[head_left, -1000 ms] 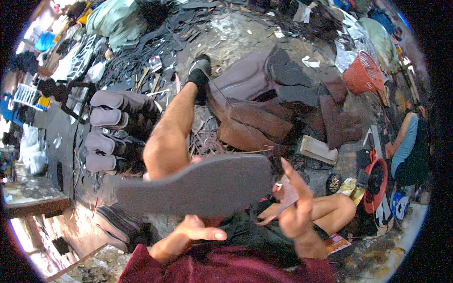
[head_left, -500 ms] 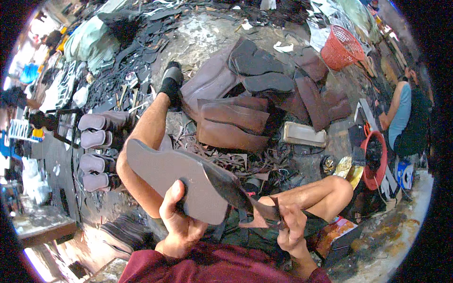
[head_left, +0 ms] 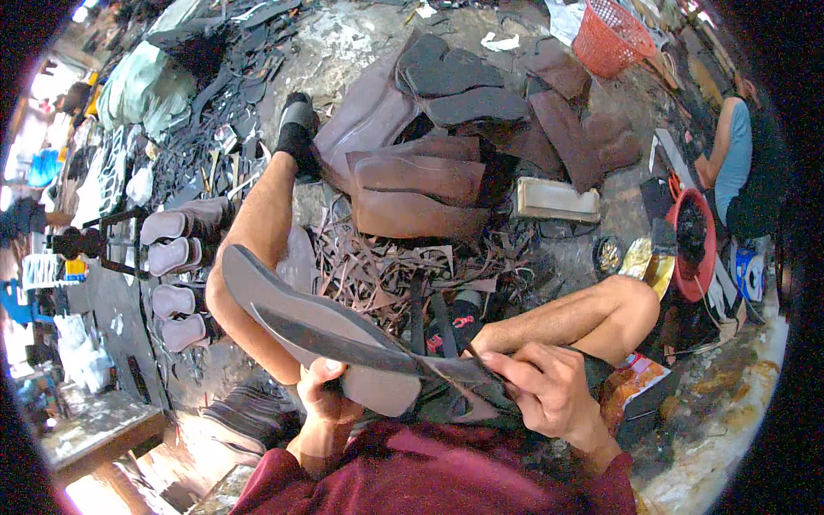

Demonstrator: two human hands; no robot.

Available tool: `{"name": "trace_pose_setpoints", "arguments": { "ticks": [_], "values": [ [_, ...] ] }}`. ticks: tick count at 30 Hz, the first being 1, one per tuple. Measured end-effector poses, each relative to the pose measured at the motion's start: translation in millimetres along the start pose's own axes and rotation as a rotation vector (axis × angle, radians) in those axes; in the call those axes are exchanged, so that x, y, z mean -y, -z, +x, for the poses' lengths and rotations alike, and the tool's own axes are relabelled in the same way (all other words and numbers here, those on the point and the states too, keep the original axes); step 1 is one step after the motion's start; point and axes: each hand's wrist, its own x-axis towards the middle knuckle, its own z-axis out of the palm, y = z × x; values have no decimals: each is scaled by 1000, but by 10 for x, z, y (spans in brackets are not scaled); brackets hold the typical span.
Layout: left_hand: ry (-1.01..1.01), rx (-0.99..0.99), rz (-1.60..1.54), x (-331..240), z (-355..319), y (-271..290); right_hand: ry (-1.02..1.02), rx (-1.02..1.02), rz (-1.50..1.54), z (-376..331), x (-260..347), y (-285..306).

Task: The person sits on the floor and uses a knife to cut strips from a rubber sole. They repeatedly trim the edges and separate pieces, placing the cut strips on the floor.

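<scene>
My left hand [head_left: 330, 390] grips the heel end of a grey-brown shoe sole [head_left: 283, 300], its thumb on top. The sole slants up and left across my lap. A dark strip of sole sheet [head_left: 390, 354] runs along and across the sole's face and stretches to the right. At its far end my right hand [head_left: 545, 386] is closed with bent fingers, pinching the strip. A thin dark sliver stands up by those fingertips; I cannot make out whether it is a tool. A ragged offcut [head_left: 472, 405] hangs below the strip.
Brown moulded sole sheets [head_left: 421, 206] lie ahead, with a heap of trimmings [head_left: 378, 262] nearer. Stacked soles [head_left: 180, 227] stand at left. Right are a cream block [head_left: 558, 200], a red basin [head_left: 693, 245] and another person's arm [head_left: 721, 142]. A red basket [head_left: 611, 39] sits far right.
The sole has tilted in my left hand, and the strip now lies across its face. My right hand has moved slightly right and turned, back uppermost. The view has shifted a little.
</scene>
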Motion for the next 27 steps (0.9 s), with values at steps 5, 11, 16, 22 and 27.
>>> {"name": "trace_pose_setpoints", "arguments": {
  "ticks": [5, 11, 16, 22, 27],
  "values": [
    [95, -138, 210, 146, -5, 318, 52, -17, 30, 388, -52, -378],
    [-3, 97, 774, -326, 19, 283, 127, -107, 164, 736, -15, -438],
    [-581, 221, 553, -403, 308, 406, -180, -292, 572, 404, -181, -650],
    [-1254, 357, 1335, -331, 447, 100, -442, -264, 1161, 477, -124, -745],
    [-958, 127, 842, -137, 578, 27, -551, -430, 1200, 1052, 97, -769]
  ]
}}
